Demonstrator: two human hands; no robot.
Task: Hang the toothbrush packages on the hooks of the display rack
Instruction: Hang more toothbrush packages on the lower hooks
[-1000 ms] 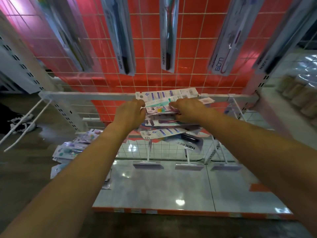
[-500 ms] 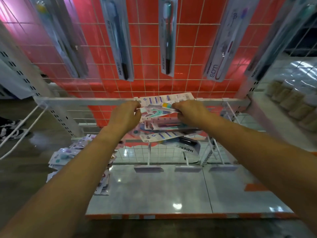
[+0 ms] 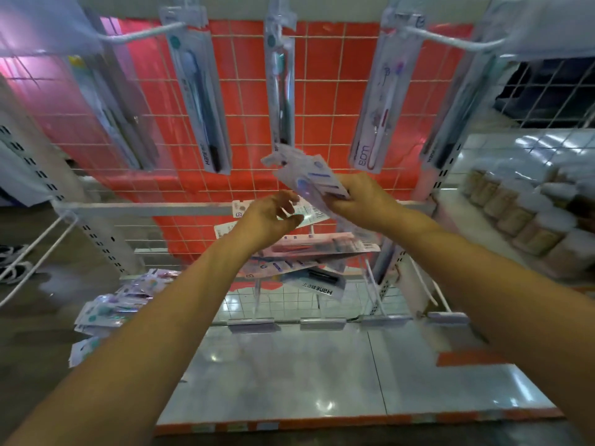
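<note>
My right hand grips a toothbrush package, lifted and tilted, its top end pointing up-left just under the middle hanging package. Just left of it, my left hand hovers with loosely curled fingers and holds nothing. Beneath both hands a pile of toothbrush packages lies across the lower hooks. Several packages hang from white hooks on the red wire-grid rack above.
More packages are heaped at the lower left beside the glossy base shelf. White slotted uprights frame the rack. Jars fill the shelf at right. Price-tag holders tip the lower hooks.
My right hand has lifted one package up out of the pile toward the hanging row. My left hand let go of the pile and rose. The camera tilted up, showing the top hooks.
</note>
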